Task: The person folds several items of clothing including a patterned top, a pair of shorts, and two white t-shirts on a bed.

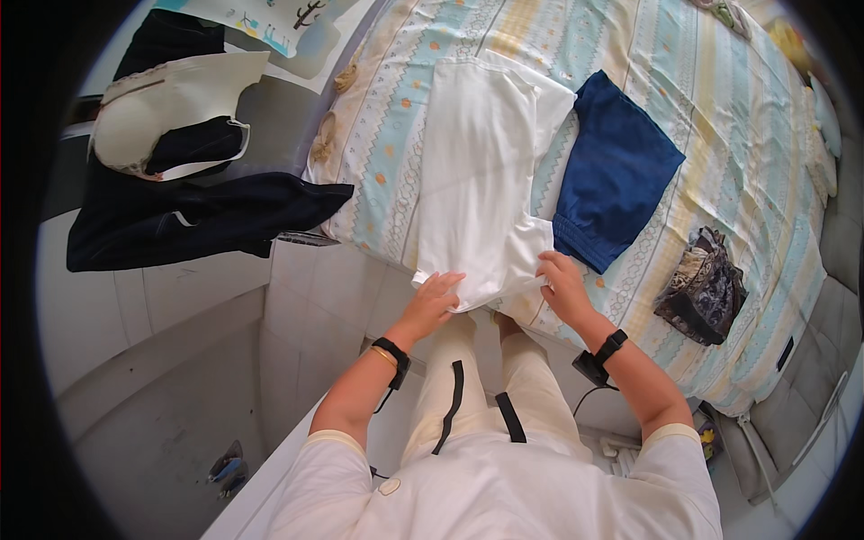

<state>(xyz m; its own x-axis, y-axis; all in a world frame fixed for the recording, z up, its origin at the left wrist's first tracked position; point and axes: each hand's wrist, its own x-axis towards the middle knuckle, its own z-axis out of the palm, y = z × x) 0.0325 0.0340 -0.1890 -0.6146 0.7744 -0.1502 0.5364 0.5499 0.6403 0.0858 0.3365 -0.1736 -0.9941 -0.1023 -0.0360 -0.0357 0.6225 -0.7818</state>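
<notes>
Nearest the lens, at the bottom of the frame, is the person's pale cream top and trousers, with two forearms reaching up toward the bed edge. The left hand (435, 297) lies flat with fingers spread on the lower hem of a white garment (477, 171), pressing it down rather than pinching it. The right hand (564, 283), just right of centre, rests on the same hem, its fingers loosely curled against the cloth; whether they grip a fold cannot be told. The white garment stretches from the centre of the frame up toward the top, spread on a striped bedsheet (720, 117). Touching its right side lies a folded dark blue garment (616, 171). A dark patterned bundle (702, 288) sits at right, well apart. Dark clothes (189, 220) hang at upper left.
</notes>
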